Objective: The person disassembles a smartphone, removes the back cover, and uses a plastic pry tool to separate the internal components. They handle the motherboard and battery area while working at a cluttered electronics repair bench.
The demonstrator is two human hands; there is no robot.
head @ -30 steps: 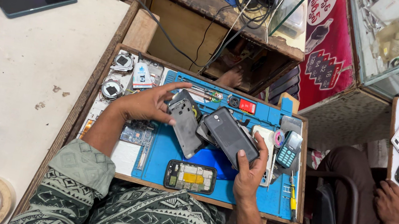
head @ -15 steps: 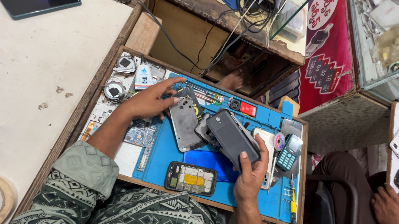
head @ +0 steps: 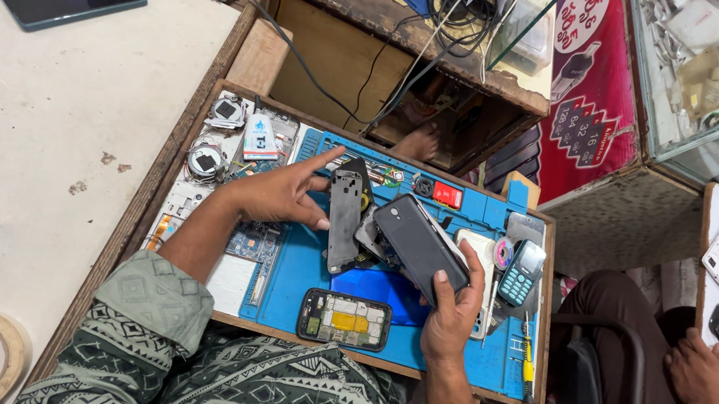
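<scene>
- Dark phone (head: 422, 244) is sitting tilted over the blue mat (head: 299, 279), right hand (head: 453, 305) fingers wrapping its lower end, steadying it.
- Left hand (head: 279, 195) fingers are spreading open, thumb touching grey back cover (head: 344, 219) just beside them.
- Opened phone (head: 345, 319) is lying flat, apart, below both hands.

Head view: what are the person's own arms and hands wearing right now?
Both hands are bare: the left hand and right hand show no gloves, and I see no rings or watch. The sleeves are pushed up past the forearms: green fabric with a black and pale geometric, diamond-like pattern that matches the garment over the lap.
</scene>
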